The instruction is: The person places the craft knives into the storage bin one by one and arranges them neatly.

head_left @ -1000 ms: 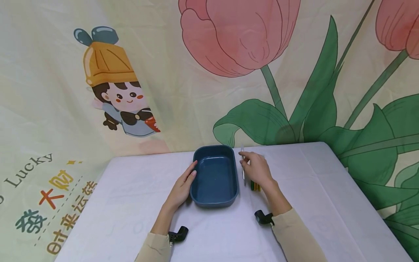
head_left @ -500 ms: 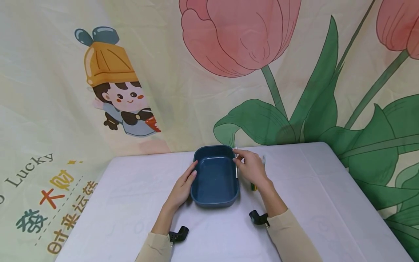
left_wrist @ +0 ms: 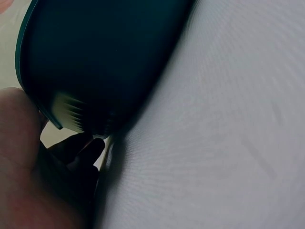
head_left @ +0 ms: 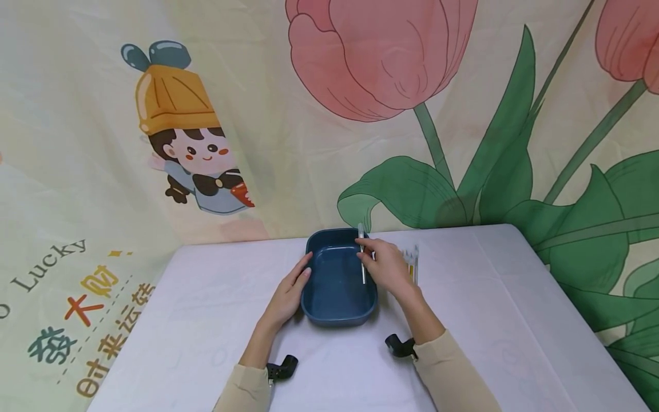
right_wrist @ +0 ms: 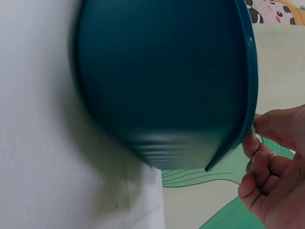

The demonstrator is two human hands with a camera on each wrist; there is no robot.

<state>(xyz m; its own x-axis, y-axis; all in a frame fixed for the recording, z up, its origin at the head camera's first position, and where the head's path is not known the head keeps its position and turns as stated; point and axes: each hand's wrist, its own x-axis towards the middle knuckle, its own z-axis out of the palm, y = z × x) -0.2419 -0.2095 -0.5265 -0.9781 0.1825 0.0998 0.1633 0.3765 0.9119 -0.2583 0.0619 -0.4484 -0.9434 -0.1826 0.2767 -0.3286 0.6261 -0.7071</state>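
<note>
My right hand (head_left: 386, 266) pinches a slim, silvery pen-like stick (head_left: 363, 269) between thumb and fingertips. The stick stands over the right side of a dark blue rectangular tray (head_left: 334, 312), its clear upper end rising past the rim. Against the tray's left side rests my left hand (head_left: 283, 297), fingers extended along the outer wall and thumb by the rim. In the left wrist view, the thumb (left_wrist: 16, 129) lies beside the tray's edge. In the right wrist view, the tray wall (right_wrist: 167, 86) hides the stick, while the pinching fingers (right_wrist: 276, 124) show beyond the rim.
Several slim sticks with clear ends (head_left: 414, 260) lie right of the tray, partly behind my right hand. A white cloth covers the table (head_left: 489, 286). Behind its far edge hangs a printed backdrop (head_left: 288, 171) with tulips and a cartoon figure.
My right hand has moved left, carrying the pen-like stick from the cloth beside the tray to over the tray's right side. The left hand and the tray have stayed in place.
</note>
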